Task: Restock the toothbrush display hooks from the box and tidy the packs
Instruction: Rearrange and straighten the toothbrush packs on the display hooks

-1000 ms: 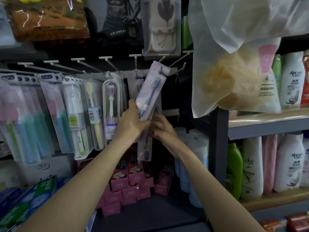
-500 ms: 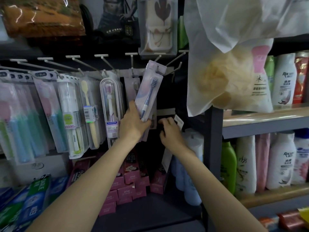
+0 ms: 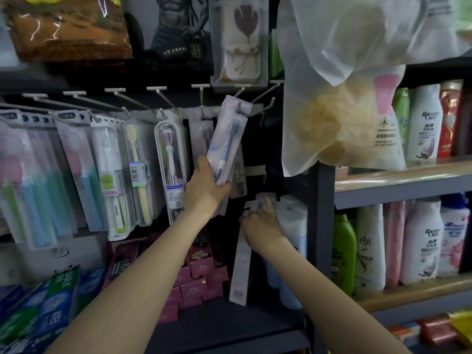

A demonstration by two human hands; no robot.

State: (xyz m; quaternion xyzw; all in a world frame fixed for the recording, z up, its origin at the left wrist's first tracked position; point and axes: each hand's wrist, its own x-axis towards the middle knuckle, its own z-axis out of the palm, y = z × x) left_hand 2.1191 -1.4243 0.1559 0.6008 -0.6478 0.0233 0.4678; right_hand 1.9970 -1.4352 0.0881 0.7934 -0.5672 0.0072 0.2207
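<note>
Gripping the blue toothbrush pack (image 3: 228, 144) by its lower end with my left hand (image 3: 205, 190), thumb across the front; pack tilted, its top at a display hook (image 3: 263, 102). Right hand (image 3: 260, 223), lower down, pinches the top of a long white pack (image 3: 241, 261) hanging straight beside pale bottles (image 3: 293, 221). Other toothbrush packs (image 3: 171, 164) hang to the left.

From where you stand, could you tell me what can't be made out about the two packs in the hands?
Head view only:
- Blue-brush pack: lower end covered by the left hand.
- White pack: top behind the right hand; its print is too small to read.
- Restock box: not identifiable in this view.
</note>
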